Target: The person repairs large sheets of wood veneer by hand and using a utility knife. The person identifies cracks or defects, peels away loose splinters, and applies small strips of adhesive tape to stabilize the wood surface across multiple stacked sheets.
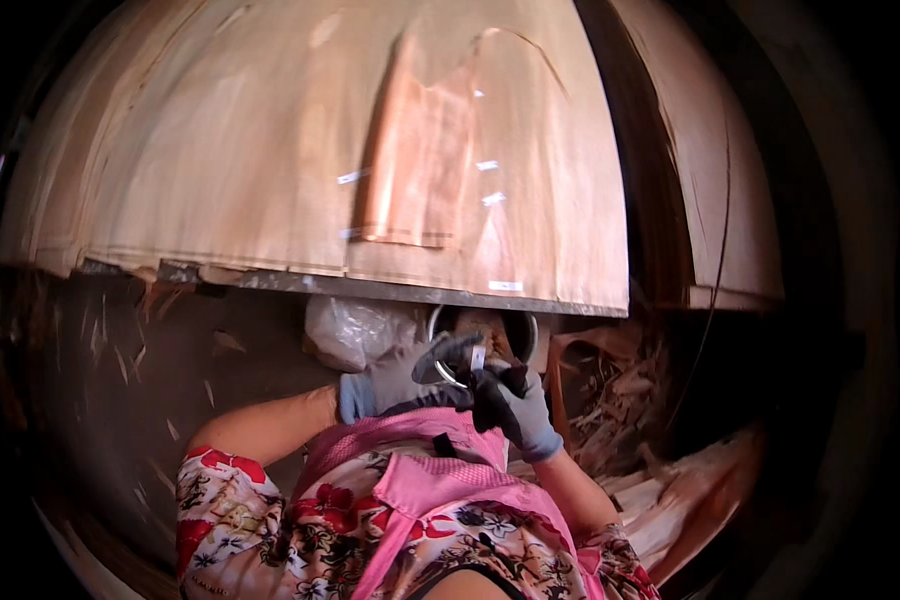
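In front of my waist, both my hands wear grey gloves with dark palms and blue cuffs. A small white strip (478,357), possibly tape, stands up between them. My right hand (515,405) is closed around its lower end. To the left, my left hand (410,378) has its fingers apart and curved, with the upper fingertips close to the strip. Behind the hands, under the table edge, shows a round metal rim (532,330) with something brown inside. Above lies a large pale wood veneer sheet (240,160) with a darker reddish veneer piece (420,170) and several white tape bits on it.
The table's dark front edge (410,295) runs just beyond my hands. A clear plastic bag (348,330) sits below it on the left. Veneer scraps (620,395) are heaped at the right, and splinters lie on the floor (210,350). Another veneer stack (720,180) stands across a dark gap.
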Demonstrator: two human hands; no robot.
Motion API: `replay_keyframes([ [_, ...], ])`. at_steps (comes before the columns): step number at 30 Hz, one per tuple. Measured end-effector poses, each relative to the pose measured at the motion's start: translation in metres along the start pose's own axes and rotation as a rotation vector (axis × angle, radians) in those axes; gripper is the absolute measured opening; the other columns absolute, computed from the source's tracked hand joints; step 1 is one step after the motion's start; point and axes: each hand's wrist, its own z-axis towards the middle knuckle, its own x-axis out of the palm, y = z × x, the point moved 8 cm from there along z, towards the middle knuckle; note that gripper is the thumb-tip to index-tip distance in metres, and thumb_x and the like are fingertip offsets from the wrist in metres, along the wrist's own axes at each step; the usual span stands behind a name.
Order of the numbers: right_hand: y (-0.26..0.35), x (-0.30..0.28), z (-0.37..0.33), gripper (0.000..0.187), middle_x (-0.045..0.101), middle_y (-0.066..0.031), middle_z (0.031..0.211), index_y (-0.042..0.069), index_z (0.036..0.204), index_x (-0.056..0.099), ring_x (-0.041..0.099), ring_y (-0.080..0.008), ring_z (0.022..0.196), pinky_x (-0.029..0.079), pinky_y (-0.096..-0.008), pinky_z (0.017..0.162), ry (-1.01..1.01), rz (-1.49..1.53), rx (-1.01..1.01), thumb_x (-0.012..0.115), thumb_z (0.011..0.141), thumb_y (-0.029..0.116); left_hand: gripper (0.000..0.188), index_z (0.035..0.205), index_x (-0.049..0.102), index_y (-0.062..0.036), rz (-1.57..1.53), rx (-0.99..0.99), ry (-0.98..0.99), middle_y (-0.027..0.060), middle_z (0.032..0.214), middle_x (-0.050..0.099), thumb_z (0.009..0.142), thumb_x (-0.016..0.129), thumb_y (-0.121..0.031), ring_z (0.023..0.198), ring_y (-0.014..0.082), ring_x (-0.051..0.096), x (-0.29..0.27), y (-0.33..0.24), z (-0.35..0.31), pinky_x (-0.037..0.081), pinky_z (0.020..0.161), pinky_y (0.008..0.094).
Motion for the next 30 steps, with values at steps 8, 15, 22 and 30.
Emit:
replay_keyframes([
  [8,-0.005,-0.051,0.028,0.016,0.063,0.0018,0.072,0.003,0.102,0.071,0.054,-0.0041,0.053,0.038,-0.0191,0.046,-0.359,0.095,-0.092,0.067,0.098,0.017,0.022,0.104,0.067,-0.0027,-0.259,-0.581,0.072,0.0073,0.083,0.071,0.100,0.066,-0.024,0.068,0.0134,0.070,-0.002,0.045,0.025,0.054,0.062,0.0259],
  [15,-0.008,-0.061,0.054,0.013,0.064,0.0014,0.081,0.000,0.102,0.069,0.058,-0.0058,0.071,0.045,-0.0231,0.063,-0.422,0.236,-0.169,0.068,0.097,0.011,0.028,0.114,0.069,0.0028,-0.014,-0.394,0.141,0.0062,0.098,0.074,0.095,0.072,-0.018,0.089,0.0131,0.070,-0.033,0.058,0.057,0.056,0.082,0.0277],
  [22,0.019,-0.105,0.068,0.027,0.071,-0.0086,0.093,0.000,0.122,0.066,0.066,-0.0172,0.073,0.051,-0.0284,0.065,-0.585,-0.117,-0.483,0.061,0.095,0.000,0.019,0.094,0.073,0.0001,0.050,-0.615,0.040,0.0011,0.072,0.067,0.095,0.067,-0.017,0.042,0.0061,0.046,-0.091,0.079,0.083,0.038,0.039,0.0222],
  [30,0.095,-0.046,0.106,0.068,0.060,-0.0143,0.133,0.008,0.144,0.051,0.059,-0.0346,0.114,0.051,-0.0428,0.096,-0.618,-1.186,-0.854,0.061,0.078,-0.006,0.020,0.082,0.071,-0.0065,0.227,-0.685,0.023,-0.0016,0.057,0.055,0.094,0.066,-0.022,0.042,0.0070,0.046,-0.101,0.074,0.093,0.035,0.038,0.0248],
])
